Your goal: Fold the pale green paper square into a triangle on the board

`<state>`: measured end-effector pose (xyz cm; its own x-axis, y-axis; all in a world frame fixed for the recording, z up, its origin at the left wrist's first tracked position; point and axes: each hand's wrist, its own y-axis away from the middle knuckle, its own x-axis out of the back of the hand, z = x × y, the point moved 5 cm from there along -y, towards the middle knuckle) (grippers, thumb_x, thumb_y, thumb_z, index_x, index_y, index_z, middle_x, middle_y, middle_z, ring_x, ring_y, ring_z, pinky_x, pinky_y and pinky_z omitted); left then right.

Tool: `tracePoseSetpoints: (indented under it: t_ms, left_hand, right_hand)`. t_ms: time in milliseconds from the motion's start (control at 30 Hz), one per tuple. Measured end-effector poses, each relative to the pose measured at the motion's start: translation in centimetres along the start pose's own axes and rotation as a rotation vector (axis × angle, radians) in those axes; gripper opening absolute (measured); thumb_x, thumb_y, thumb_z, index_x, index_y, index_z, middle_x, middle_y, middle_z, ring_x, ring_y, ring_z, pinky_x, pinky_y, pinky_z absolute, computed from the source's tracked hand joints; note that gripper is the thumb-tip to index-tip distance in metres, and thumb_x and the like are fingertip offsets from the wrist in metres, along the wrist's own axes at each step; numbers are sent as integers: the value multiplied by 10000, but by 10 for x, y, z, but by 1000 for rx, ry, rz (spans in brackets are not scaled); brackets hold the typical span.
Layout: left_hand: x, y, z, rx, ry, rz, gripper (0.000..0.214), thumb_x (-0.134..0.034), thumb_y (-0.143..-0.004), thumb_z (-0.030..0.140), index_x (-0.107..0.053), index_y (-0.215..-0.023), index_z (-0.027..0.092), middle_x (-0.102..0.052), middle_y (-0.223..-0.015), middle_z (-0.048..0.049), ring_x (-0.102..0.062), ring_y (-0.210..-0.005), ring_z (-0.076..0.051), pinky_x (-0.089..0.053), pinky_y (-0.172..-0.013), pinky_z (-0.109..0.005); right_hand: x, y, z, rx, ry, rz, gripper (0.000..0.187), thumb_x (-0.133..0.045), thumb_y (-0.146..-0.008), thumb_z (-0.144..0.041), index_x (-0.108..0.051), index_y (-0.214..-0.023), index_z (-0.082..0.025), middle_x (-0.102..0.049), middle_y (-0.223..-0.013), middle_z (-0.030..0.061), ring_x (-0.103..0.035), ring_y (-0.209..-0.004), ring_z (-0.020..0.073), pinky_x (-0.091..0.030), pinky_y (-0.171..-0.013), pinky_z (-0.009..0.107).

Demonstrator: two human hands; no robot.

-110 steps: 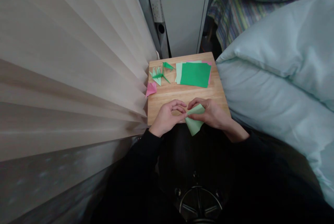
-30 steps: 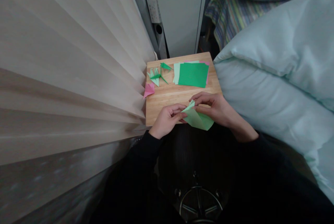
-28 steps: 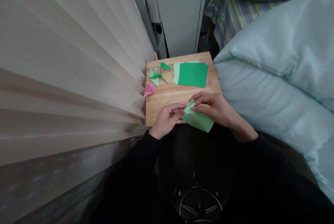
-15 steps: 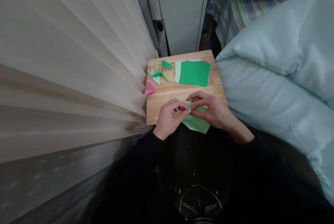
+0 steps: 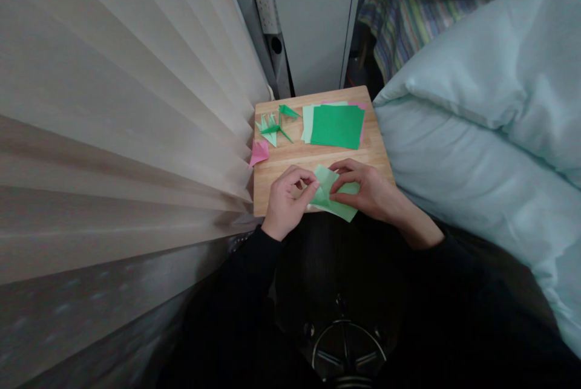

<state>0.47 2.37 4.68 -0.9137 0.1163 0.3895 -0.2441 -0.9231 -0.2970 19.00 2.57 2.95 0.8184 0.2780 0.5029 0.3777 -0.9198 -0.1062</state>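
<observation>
A light green sheet of paper point(image 5: 333, 194), partly folded, lies at the near edge of a small wooden board point(image 5: 290, 159). My left hand point(image 5: 287, 202) pinches its left corner with curled fingers. My right hand point(image 5: 368, 191) presses on the sheet's right part with fingers together, its thumb under a raised flap. Both sleeves are black.
Farther back on the board lie a stack of square papers point(image 5: 336, 126) with a dark green one on top, folded green paper figures point(image 5: 274, 126) and a pink folded piece point(image 5: 259, 152). A beige pleated curtain point(image 5: 118, 111) hangs left, a pale blue duvet point(image 5: 481, 104) right, a white cabinet point(image 5: 313, 20) behind.
The light green sheet has been turned and laid flatter on the board, with a flap now raised at its far side. Both hands shifted slightly forward with it.
</observation>
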Motion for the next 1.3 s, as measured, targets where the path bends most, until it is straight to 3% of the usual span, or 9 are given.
tracePoseSetpoints:
  t_ms: [167,300,367,500,733,967,1133,1233,1300]
  left_hand:
    - [11,-1,-9,47,-9,164,99,-664,-942,267,-664,-875,193,-690,-886,-30,-638,-832,-161,-505,-757,-290]
    - [14,-2,-13,61,-24,237,96,-650,-949,269,-656,-888,196,-691,-885,-25,-655,-853,-162,-521,-759,-284]
    - [12,-1,-12,35,-45,207,89,-658,-949,267,-669,-892,199,-700,-889,-27,-662,-866,-170,-521,-771,-298]
    - [8,2,-7,-25,-132,110,135,-679,-948,297,-722,-863,201,-715,-943,-55,-678,-950,-209,-538,-899,-383]
    - [8,3,-13,68,-170,84,281,-595,-1008,379,-833,-979,233,-581,-1499,-103,-560,-1371,-291,-442,-1174,-512]
    - [0,2,-28,163,-47,-80,144,-708,-889,177,-816,-975,218,-728,-1285,-124,-678,-1230,-287,-498,-1120,-518]
    - [-2,6,-34,192,-250,-103,473,-773,-732,33,-750,-1170,212,-648,-1434,-149,-589,-1359,-333,-407,-1190,-575]
    - [-12,10,-40,302,-55,-215,636,-838,-720,101,-660,-1322,207,-735,-1284,-141,-692,-1204,-301,-500,-1095,-525]
    - [-21,13,-41,384,114,-338,496,-849,-736,168,-709,-1212,197,-780,-1133,-111,-743,-1035,-272,-565,-974,-466]
  right_hand:
    - [11,2,7,-69,54,123,246,-827,-782,-221,-796,-1026,-236,-617,-1456,124,-629,-1304,329,-515,-1100,525]
    - [13,2,12,-202,-21,123,331,-764,-833,-255,-747,-1161,-220,-755,-1178,100,-728,-947,260,-612,-817,419]
    - [11,2,12,-218,0,98,331,-731,-839,-220,-738,-1170,-213,-772,-1050,72,-695,-773,213,-595,-754,385]
    - [11,1,12,-198,114,83,328,-672,-842,-165,-740,-1160,-213,-777,-972,64,-683,-754,213,-574,-744,363]
    - [10,0,11,-133,206,48,342,-648,-860,-149,-735,-1179,-236,-793,-1084,69,-713,-811,225,-584,-784,367]
    - [9,1,4,-50,234,43,486,-649,-889,-141,-646,-1359,-265,-789,-1012,57,-748,-896,259,-582,-855,406]
    - [9,2,3,-54,189,32,401,-673,-910,-167,-663,-1296,-273,-793,-925,29,-759,-873,249,-581,-859,400]
    - [7,1,1,-65,94,15,341,-698,-899,-181,-683,-1227,-271,-795,-908,24,-761,-863,242,-586,-838,391]
    - [6,1,0,-72,15,13,288,-709,-892,-197,-698,-1172,-262,-790,-892,21,-756,-845,230,-588,-824,383]
